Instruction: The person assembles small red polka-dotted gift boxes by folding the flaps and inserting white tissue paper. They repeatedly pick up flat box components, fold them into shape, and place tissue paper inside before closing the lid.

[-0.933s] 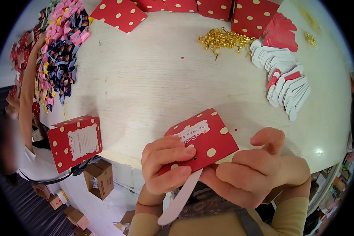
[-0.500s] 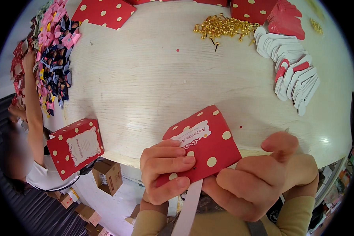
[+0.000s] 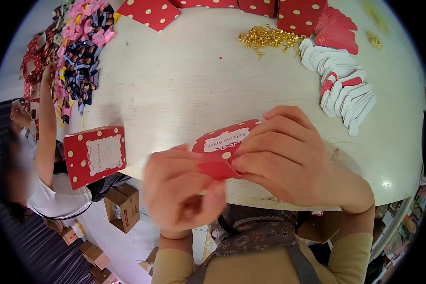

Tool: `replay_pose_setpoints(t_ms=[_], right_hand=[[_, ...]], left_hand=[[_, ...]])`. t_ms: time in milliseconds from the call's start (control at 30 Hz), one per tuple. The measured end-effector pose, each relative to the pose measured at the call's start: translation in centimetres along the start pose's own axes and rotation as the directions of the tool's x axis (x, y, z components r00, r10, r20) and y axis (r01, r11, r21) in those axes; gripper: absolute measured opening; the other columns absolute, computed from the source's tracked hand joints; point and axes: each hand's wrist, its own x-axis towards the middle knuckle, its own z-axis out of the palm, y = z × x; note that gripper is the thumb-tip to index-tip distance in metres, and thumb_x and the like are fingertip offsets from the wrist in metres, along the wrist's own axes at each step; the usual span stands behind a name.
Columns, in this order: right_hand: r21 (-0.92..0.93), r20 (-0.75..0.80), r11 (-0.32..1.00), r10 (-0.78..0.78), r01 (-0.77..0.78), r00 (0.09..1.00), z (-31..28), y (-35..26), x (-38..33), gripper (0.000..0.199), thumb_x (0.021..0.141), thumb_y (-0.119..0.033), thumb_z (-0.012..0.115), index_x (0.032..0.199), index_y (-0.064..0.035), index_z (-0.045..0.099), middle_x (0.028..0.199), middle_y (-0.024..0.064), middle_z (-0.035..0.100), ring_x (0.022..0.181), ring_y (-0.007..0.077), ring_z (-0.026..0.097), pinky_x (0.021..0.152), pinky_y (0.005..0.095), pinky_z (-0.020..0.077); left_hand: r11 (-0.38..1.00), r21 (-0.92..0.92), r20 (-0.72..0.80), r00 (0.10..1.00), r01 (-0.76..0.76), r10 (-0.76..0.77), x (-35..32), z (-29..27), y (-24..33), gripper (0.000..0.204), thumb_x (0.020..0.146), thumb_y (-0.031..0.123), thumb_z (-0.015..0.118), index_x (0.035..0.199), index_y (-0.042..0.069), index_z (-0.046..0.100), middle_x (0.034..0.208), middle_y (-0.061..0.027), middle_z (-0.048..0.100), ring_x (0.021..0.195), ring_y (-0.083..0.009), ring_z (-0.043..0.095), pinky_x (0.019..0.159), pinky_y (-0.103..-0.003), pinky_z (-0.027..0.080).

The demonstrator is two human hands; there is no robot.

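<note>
In front of me at the table's near edge is a red polka-dot card box with a white scalloped label. My right hand is closed over its right side, fingertips bent round the card. My left hand, smeared by motion, is closed at the near left side of the box. A plain red strip runs between the two hands, its left end in the left fingers. Where it joins the box is hidden by the hands.
A similar box stands at the table's left edge. Gold paper fasteners, white strips and red strips are heaped far right. More dotted boxes line the back. A co-worker's arm reaches to wrapped sweets.
My right hand has moved up and onto the box's right side. The left hand has shifted left off the box's face. The strip that hung down white now shows red between my hands.
</note>
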Motion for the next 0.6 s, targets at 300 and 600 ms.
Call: replay_pose_setpoints(t_ms=[300,600], right_hand=[[-0.014,-0.091,0.996,-0.092,0.091,0.992,0.8,1.1,-0.4,0.022,0.066,-0.013,0.078,0.082,-0.0078,0.063,0.079,0.0031,0.062,0.073,0.0201,0.058,0.078,0.0393,0.0458],[-0.013,-0.116,0.996,-0.088,0.087,0.989,1.0,1.2,-0.6,0.018,0.067,-0.014,0.074,0.080,-0.0094,0.063,0.079,0.0006,0.062,0.070,0.0166,0.057,0.077,0.0387,0.0453]], left_hand=[[0.787,0.465,0.098,0.908,-0.404,0.408,1.9,-2.7,2.0,0.026,0.069,0.004,0.080,0.081,0.006,0.057,0.078,-0.0040,0.053,0.070,-0.0224,0.052,0.065,-0.038,0.054],[0.451,0.660,0.407,0.791,-0.600,0.457,4.0,-2.5,1.9,0.038,0.066,0.006,0.078,0.100,0.021,0.071,0.101,0.0034,0.057,0.090,-0.0179,0.053,0.074,-0.038,0.049]])
